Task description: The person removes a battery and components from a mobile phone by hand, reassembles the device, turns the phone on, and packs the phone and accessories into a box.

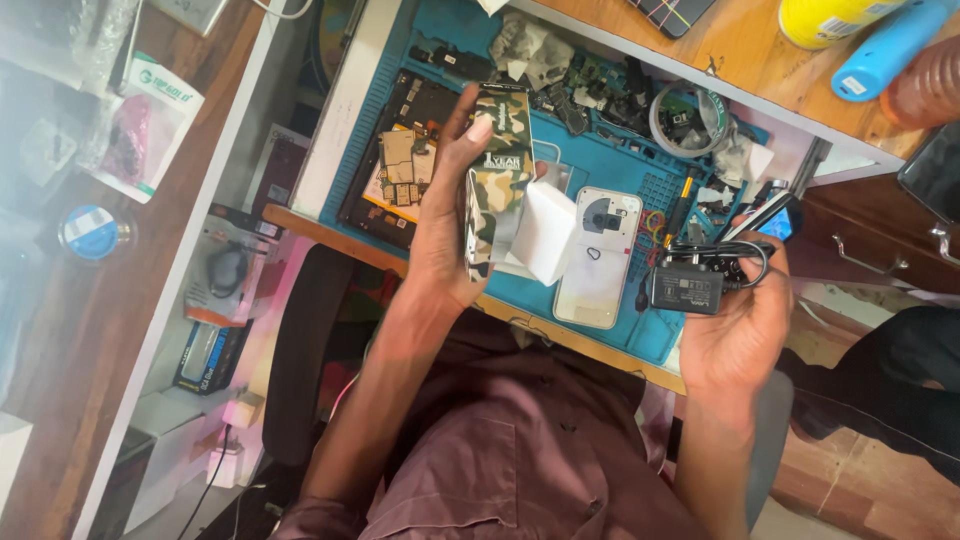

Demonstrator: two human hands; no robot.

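Note:
My left hand [445, 215] grips a small camouflage-patterned box [497, 180] with an open white flap [545, 232], held above the blue work mat [610, 165]. My right hand [735, 320] holds a black power adapter [687, 288] with its coiled black cable [735, 255]. A white phone back cover [600, 260] lies on the mat between my hands. An opened phone with exposed circuit boards [405, 165] lies on the mat behind my left hand.
Loose phone parts and a roll of tape [688, 118] crowd the far side of the mat. A yellow container [825, 18] and blue tool [885, 45] stand on the wooden shelf. Packaged goods [150, 125] fill shelves at left. Another person's leg [900, 385] is at right.

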